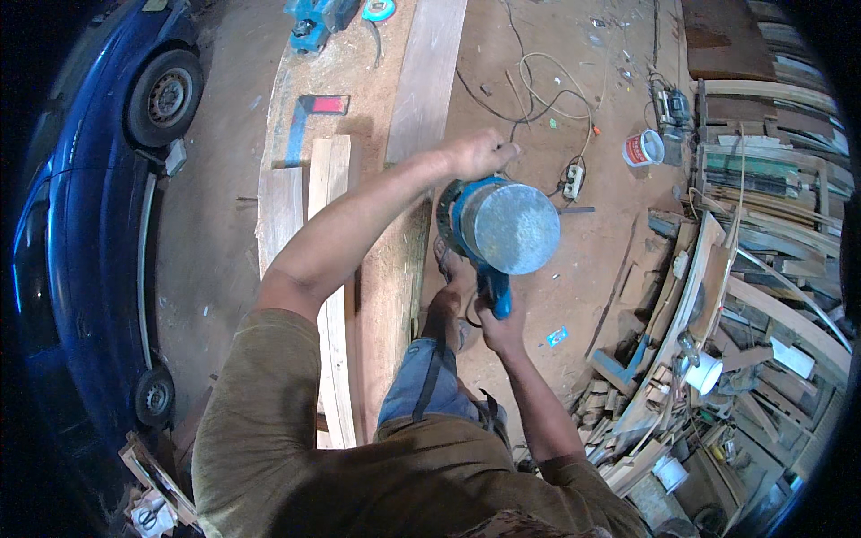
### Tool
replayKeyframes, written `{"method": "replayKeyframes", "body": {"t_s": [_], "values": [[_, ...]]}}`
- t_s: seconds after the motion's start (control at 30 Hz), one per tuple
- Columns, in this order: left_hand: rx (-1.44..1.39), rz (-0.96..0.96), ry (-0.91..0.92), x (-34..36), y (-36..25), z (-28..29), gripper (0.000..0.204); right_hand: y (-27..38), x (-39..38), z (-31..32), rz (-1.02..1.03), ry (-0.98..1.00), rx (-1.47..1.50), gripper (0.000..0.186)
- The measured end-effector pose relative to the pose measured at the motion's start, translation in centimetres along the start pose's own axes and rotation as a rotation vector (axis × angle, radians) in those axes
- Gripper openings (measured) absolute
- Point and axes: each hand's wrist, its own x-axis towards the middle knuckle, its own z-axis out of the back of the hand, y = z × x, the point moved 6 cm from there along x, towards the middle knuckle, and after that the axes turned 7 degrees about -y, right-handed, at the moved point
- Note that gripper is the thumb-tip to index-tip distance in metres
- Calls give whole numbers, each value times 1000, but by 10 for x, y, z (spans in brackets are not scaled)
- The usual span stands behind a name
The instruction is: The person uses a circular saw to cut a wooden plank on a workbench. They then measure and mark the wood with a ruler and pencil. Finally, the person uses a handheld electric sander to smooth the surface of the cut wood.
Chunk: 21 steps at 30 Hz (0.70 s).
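Observation:
I hold a blue power tool (507, 229) with a large round silver face turned up, just right of the workbench. My left hand (480, 154) is curled at its upper end; what exactly those fingers grip is hidden. My right hand (495, 323) is closed on the tool's lower blue handle. Beside me on the wooden bench (386, 314) lie pale timber lengths (327, 377), a long board (426, 54) and a square with a red part (328, 105). My feet show below the tool, partly hidden.
A blue car (90, 224) stands left. Another blue tool (309, 27) and a tape measure (378, 10) lie on the bench's far end. Cables with a power strip (574, 181), a white bucket (642, 149) and a machine (668, 108) are on the floor. Stacked offcuts (762, 296) line the right side.

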Motion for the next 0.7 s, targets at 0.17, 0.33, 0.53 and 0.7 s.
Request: {"method": "replayKeyframes", "body": {"t_s": [0.17,0.33,0.53,0.7], "values": [[125,-137,-105,7,11,27,60,-21,20,-33,-7,-54,74,30],[106,-48,-449,-11,40,47,53,-5,14,-1,-33,-73,-197,21],[638,238,-769,-17,88,73,103,9,23,24,-35,-105,-182,25],[509,278,-809,-6,96,54,108,13,31,33,-85,-105,-172,29]]}}
